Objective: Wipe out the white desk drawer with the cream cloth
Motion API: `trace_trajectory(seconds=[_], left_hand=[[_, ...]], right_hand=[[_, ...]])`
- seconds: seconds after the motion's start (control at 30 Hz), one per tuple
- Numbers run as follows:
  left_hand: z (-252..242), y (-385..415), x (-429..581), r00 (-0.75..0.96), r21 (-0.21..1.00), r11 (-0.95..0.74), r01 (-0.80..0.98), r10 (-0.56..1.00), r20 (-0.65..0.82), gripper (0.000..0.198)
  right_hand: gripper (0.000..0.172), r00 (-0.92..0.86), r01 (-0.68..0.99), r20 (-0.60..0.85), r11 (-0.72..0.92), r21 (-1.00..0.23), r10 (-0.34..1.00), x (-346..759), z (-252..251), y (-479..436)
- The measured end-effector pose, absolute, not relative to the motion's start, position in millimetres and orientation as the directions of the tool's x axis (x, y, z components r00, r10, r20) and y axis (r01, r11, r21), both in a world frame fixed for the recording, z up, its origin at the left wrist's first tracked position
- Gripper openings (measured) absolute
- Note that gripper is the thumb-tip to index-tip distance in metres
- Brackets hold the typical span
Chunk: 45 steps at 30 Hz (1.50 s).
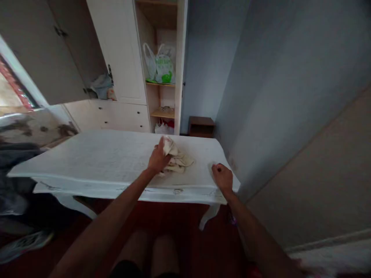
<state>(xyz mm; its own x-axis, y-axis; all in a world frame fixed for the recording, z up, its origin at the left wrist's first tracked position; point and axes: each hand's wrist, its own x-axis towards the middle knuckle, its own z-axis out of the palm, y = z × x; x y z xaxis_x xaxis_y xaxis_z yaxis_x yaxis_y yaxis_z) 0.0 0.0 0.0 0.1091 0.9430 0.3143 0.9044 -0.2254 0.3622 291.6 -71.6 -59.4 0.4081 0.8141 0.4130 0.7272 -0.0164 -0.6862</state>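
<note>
The left hand (pixel 158 158), partly curled, grips a cloth (pixel 179 162) at 3 o'clock from the worktop (pixel 87 154) centre. The right hand (pixel 223 177), an empty-looking fist, is at the cloth's 4 o'clock.

— What stands in front of you?
— Your long white-painted table (pixel 116 154), its top curving along the front edge, with a small carved ornament (pixel 177 192) mid-apron and curved white legs (pixel 209 216) beneath.
— And what lies on it?
— A crumpled cream-coloured cloth (pixel 180 161), right of the middle from where you sit, bunched in loose folds, its near side short of the front edge.
</note>
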Motion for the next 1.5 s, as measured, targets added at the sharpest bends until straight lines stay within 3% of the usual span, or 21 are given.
trace_trajectory(seconds=[0.1, 0.2, 0.3, 0.37, 0.5, 0.6, 0.77, 0.83, 1.0, 1.2, 1.5], left_hand=[[4.2, -8.4, 12.1, 0.288, 0.171, -0.343, 0.923, 0.915, 0.282, 0.072], [8.6, -9.9, 19.9, 0.471, 0.108, -0.498, 0.86, 0.858, 0.206, 0.054], [8.2, -0.4, 20.9, 0.551, 0.212, -0.574, 0.791, 0.819, 0.16, 0.053], [4.1, 10.7, 16.6, 0.554, 0.372, -0.581, 0.724, 0.811, 0.187, 0.058], [-8.9, 30.7, -9.5, 0.342, 0.769, -0.486, 0.415, 0.867, 0.363, 0.063], [-19.6, 33.9, -49.9, 0.042, 0.88, -0.391, 0.271, 0.918, 0.395, 0.059], [-34.2, 22.7, -134.6, -0.11, 0.889, -0.284, 0.36, 0.933, 0.342, 0.022], [-36.0, 18.0, -156.9, -0.171, 0.93, -0.229, 0.288, 0.943, 0.285, 0.015], [-33.1, 14.4, -165.8, -0.27, 0.981, -0.193, -0.014, 0.945, 0.182, 0.015], [-30.3, 15.5, -160.4, -0.336, 0.982, -0.184, 0.044, 0.923, 0.188, 0.017], [-30.9, 15.3, -160.6, -0.351, 0.982, -0.189, -0.013, 0.92, 0.172, 0.018]], right_hand=[[0.036, 0.407, 0.736, 0.426, -0.014, -0.676, 0.808, 291.3, -58.4, -73.2], [0.037, 0.409, 0.743, 0.434, -0.017, -0.669, 0.803, 290.9, -57.5, -74.1], [0.037, 0.403, 0.753, 0.447, -0.012, -0.658, 0.798, 290.5, -56.8, -74.5], [0.037, 0.399, 0.762, 0.46, -0.008, -0.647, 0.793, 290.3, -56.5, -74.5], [0.038, 0.405, 0.764, 0.458, -0.018, -0.644, 0.791, 290.3, -55.8, -74.7], [0.038, 0.405, 0.772, 0.453, -0.032, -0.635, 0.794, 290.9, -55.8, -74.7], [0.038, 0.41, 0.786, 0.458, -0.05, -0.616, 0.789, 292.2, -57.4, -74.6], [0.038, 0.41, 0.792, 0.465, -0.054, -0.608, 0.785, 292.7, -58.2, -74.3], [0.037, 0.415, 0.818, 0.485, -0.083, -0.569, 0.77, 293.5, -58.4, -73.3], [0.035, 0.413, 0.842, 0.484, -0.121, -0.526, 0.771, 294.0, -58.2, -73.0], [0.036, 0.427, 0.838, 0.482, -0.134, -0.529, 0.765, 292.6, -57.7, -74.5]])
